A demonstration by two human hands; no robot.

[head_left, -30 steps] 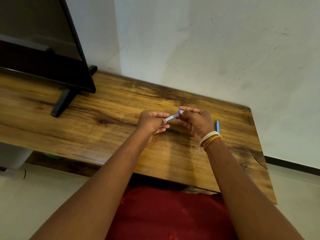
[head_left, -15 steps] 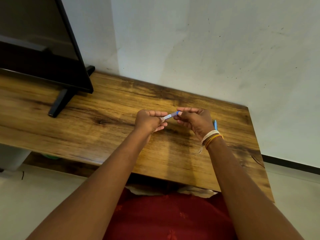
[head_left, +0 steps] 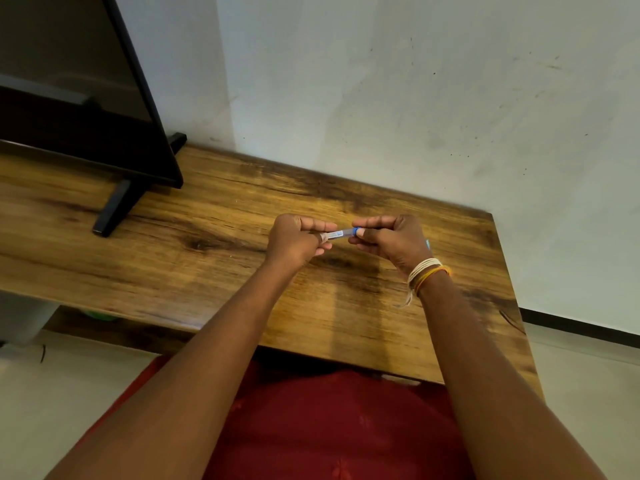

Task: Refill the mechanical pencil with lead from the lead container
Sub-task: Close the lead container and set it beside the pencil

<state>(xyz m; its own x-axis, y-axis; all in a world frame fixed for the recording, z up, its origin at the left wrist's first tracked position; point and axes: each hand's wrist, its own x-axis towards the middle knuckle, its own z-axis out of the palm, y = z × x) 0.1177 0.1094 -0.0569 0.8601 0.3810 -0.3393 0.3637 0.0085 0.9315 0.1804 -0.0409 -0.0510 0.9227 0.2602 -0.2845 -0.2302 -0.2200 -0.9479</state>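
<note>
A small clear lead container (head_left: 336, 234) with a blue cap (head_left: 354, 231) is held level above the wooden table (head_left: 214, 271), between both hands. My left hand (head_left: 298, 239) grips its clear end with curled fingers. My right hand (head_left: 391, 239) pinches the blue cap end between thumb and forefinger. A light blue mechanical pencil (head_left: 428, 242) lies on the table just behind my right hand, mostly hidden by it.
A black TV screen (head_left: 79, 109) on a black foot (head_left: 116, 209) stands at the table's back left. A white wall runs behind the table. The table's right edge is close to my right wrist, which wears thread bands (head_left: 427, 271).
The lead container has tipped from slanted to nearly level between my hands. Both hands keep their hold and have barely shifted.
</note>
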